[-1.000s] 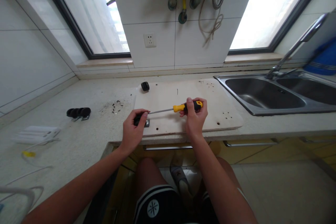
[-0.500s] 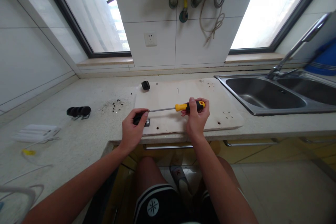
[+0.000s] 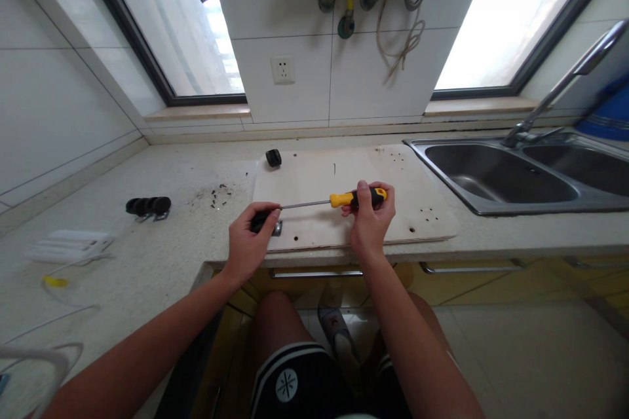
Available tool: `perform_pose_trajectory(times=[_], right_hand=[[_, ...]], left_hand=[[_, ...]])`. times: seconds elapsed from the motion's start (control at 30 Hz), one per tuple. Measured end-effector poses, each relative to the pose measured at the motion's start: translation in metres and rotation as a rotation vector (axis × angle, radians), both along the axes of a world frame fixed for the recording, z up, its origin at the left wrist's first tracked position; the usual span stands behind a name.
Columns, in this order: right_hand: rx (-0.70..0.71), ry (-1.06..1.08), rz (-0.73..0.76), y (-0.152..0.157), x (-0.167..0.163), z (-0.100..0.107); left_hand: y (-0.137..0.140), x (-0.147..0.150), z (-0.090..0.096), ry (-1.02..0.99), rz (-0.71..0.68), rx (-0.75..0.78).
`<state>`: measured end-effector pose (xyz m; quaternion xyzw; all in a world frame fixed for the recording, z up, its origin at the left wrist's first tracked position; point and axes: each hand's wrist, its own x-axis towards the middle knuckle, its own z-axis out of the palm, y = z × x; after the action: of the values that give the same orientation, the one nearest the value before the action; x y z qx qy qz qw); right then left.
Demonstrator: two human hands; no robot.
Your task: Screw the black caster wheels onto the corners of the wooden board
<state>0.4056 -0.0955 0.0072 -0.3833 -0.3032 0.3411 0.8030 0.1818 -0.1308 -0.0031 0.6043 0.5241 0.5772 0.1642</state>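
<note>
My right hand (image 3: 372, 219) is closed round the yellow and black handle of a screwdriver (image 3: 344, 200), its shaft lying nearly level and pointing left. The shaft's tip reaches the fingertips of my left hand (image 3: 251, 236), where the exact contact is hidden. That left hand grips a black caster wheel (image 3: 259, 220) with a small metal plate showing below the fingers. Both hands are over the front left part of a pale board (image 3: 314, 177) with drilled holes. Another black caster (image 3: 273, 158) rests on the board's back left corner.
Several black casters (image 3: 148, 207) stand in a row on the counter at left, near scattered dark screws (image 3: 220, 195). A white power strip (image 3: 71, 246) with a cable lies farther left. The steel sink (image 3: 491, 177) borders the board on the right.
The view has shifted very slightly. Both hands keep their grip, and the screwdriver stays against the fingertips of the left hand.
</note>
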Motion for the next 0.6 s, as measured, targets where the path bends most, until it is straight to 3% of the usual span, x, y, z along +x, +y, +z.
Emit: perform_pose_trajectory(times=[0.47,0.6], right_hand=[[-0.05,-0.045,-0.016,-0.0005,0.0001,0.0017],[-0.048,-0.044,-0.022,0.0008,0.0002,0.0014]], left_hand=[[-0.0019,-0.0011,-0.0009,0.025,-0.012,0.013],[0.0018,-0.0028,-0.0003,0.043,-0.073,-0.015]])
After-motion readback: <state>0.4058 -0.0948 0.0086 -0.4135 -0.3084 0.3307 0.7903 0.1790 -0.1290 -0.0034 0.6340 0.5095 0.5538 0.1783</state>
